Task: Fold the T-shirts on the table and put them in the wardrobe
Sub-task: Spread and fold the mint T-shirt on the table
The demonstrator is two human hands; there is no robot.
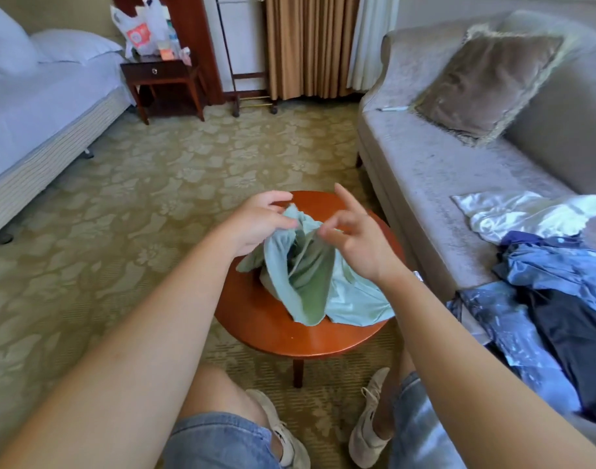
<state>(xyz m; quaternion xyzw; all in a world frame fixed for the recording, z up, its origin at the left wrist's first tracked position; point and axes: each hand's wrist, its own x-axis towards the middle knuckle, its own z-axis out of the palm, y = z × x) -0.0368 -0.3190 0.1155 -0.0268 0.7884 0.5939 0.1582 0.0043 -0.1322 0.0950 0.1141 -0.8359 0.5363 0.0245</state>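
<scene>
Far left: a white-sheeted bed with pillows along the wall. Beside it stands a dark wooden nightstand, with white plastic bags piled on top. Behind, at centre, hang tan pleated curtains. The floor is an olive carpet with a floral pattern. In the foreground the person is seated, both bare forearms reaching forward over a small round reddish-brown wooden table. The left hand is above the table's far-left part, fingers curled, pinching the upper edge of a crumpled mint-green T-shirt and lifting that edge. The shirt is bunched and twisted; its top is raised between the two hands, and its lower folds rest on the tabletop and spread toward the near-right rim. The right hand is just right of the bunch's top, thumb and curled fingers closing on the fabric and index finger sticking up straight. It is slightly blurred, so the exact contact is hard to read. The hands are close together but not touching. To the right is a grey velvet sofa with a brown fringed square cushion leaning against its back. Nearer on the seat lie a crumpled white satin garment and then a heap of blue and navy clothes, well apart from the table.
</scene>
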